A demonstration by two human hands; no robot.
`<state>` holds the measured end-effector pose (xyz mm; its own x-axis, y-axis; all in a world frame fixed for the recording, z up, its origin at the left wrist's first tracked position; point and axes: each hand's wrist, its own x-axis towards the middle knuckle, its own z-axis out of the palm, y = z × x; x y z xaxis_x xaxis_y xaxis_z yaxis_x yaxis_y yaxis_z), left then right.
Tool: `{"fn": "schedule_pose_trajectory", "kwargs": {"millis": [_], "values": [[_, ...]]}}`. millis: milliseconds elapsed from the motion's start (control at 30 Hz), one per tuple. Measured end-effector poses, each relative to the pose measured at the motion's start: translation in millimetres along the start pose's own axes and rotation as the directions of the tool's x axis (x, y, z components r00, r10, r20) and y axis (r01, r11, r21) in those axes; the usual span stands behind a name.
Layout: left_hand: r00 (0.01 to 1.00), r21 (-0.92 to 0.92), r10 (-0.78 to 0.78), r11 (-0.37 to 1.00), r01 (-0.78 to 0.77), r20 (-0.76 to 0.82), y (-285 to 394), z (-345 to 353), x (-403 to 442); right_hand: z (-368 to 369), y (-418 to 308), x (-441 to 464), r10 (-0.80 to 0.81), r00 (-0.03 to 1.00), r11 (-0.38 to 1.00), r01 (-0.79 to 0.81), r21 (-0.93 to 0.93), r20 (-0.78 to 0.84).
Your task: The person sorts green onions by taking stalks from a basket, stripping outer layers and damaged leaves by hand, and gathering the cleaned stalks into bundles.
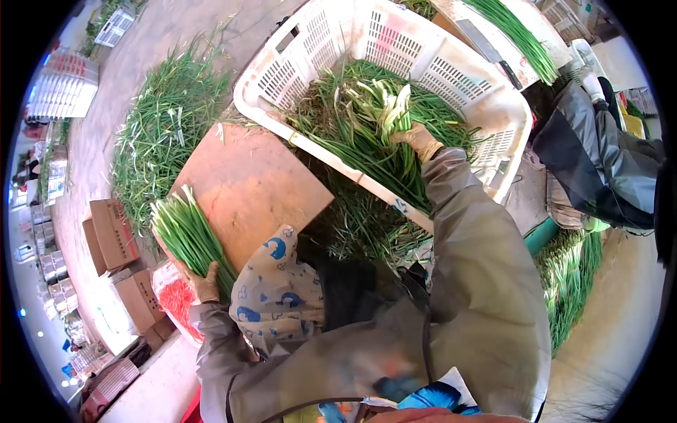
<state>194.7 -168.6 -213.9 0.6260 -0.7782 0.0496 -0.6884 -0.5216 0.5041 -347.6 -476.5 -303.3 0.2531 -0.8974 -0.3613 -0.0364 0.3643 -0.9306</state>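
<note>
My left hand point(203, 283), in a tan glove, is wrapped around the lower part of a bunch of green stalks point(185, 229) that look like garlic chives. Their pale ends point away from me, over the left corner of a brown board point(243, 180). My right hand point(421, 141), also gloved, reaches into a large white plastic basket point(518, 116). Its fingers are closed on a clump of chives point(392, 113) with pale, thick ends. More loose chives point(352, 99) lie tangled around that clump inside the basket.
A heap of loose greens point(166, 116) lies on the floor at left, near cardboard boxes point(113, 236) and red ties point(176, 299). A knife point(486, 51) and chives point(518, 35) lie on another board. A co-worker's sleeve point(613, 144) and bundled chives point(571, 282) are at right.
</note>
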Motion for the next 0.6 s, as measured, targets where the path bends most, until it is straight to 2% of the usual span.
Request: {"fn": "schedule_pose_trajectory", "kwargs": {"millis": [33, 67, 100, 133, 167, 200, 233, 300, 367, 400, 467, 500, 533, 567, 600], "values": [[0.999, -0.097, -0.018, 0.995, 0.015, -0.032, -3, -6, 3, 1, -6, -11, -0.003, 1.0, 1.0, 0.003, 0.003, -0.002], [0.999, -0.099, -0.011, 0.995, 0.008, -0.034, 12, -14, 2, 2, -16, -24, 0.004, 0.999, 0.996, -0.001, 0.088, -0.032], [0.988, 0.02, 0.08, 0.997, -0.078, -0.132, 43, -27, 1, 2, -24, -34, 0.011, 0.998, 0.985, 0.0, 0.17, -0.061], [0.96, 0.146, 0.179, 0.978, -0.15, -0.215, 82, -39, -2, 2, -26, -41, 0.005, 0.998, 0.986, 0.006, 0.169, -0.065], [0.979, -0.211, 0.176, 0.958, -0.193, -0.099, 155, -43, -15, 1, -27, -49, -0.035, 0.997, 0.986, 0.046, 0.16, -0.075], [0.979, -0.541, 0.206, 0.824, -0.167, 0.011, 215, -38, -23, 0, -26, -56, -0.073, 0.994, 0.985, 0.084, 0.151, -0.077], [0.905, -0.585, 0.414, 0.759, -0.286, 0.096, 202, -2, -21, 0, -22, -59, -0.072, 0.996, 0.977, 0.082, 0.196, -0.057], [0.752, -0.577, 0.557, 0.762, -0.295, 0.352, 284, 45, -42, 9, -25, -67, -0.104, 0.994, 0.975, 0.106, 0.197, -0.022], [0.619, -0.543, 0.622, 0.765, -0.348, 0.479, 334, 118, -61, 22, -40, -83, -0.097, 0.995, 0.978, 0.093, 0.186, 0.012], [0.671, -0.704, 0.587, 0.697, -0.134, 0.453, 343, 166, -71, 27, -45, -90, -0.064, 0.997, 0.974, 0.052, 0.221, 0.049], [0.705, -0.743, 0.647, 0.616, -0.26, 0.29, 387, 186, -78, 34, -29, -90, -0.074, 0.996, 0.924, 0.052, 0.378, 0.043], [0.697, -0.845, 0.607, 0.535, -0.004, 0.381, 397, 207, -76, 27, 1, -73, -0.12, 0.992, 0.993, 0.121, -0.011, 0.047], [0.664, -0.872, 0.579, 0.416, 0.258, 0.473, 396, 236, -74, 29, -12, -83, -0.125, 0.992, 0.948, 0.124, -0.294, 0.014], [0.74, -0.882, 0.583, 0.471, 0.029, 0.336, 396, 245, -79, 31, -26, -95, -0.129, 0.991, 0.827, 0.097, -0.553, -0.019], [0.797, -0.822, 0.573, 0.537, -0.19, 0.19, 395, 253, -84, 42, -74, -122, -0.203, 0.979, 0.457, 0.071, -0.887, -0.026]]}}
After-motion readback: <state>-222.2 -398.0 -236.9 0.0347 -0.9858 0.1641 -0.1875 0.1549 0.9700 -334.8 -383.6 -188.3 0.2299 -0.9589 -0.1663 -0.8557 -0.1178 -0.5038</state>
